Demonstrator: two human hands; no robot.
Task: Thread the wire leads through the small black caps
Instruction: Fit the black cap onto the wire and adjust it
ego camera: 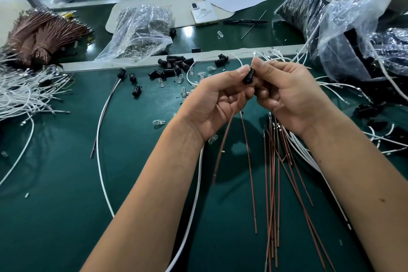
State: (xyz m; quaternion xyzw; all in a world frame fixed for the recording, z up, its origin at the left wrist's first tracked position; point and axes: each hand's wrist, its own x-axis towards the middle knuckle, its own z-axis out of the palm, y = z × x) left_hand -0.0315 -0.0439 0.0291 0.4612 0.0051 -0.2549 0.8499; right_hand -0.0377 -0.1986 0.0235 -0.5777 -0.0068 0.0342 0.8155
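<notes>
Pinching one black cap between them, left hand and right hand meet (brown leads lie below).

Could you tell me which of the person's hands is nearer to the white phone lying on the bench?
Left. The left hand is below the white phone, almost straight toward the viewer. The right hand is farther off, below and to the right. Both pinch a black cap.

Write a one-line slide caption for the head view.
Both hands, left hand and right hand, pinch a small black cap above brown wire leads on a green work mat.
</notes>
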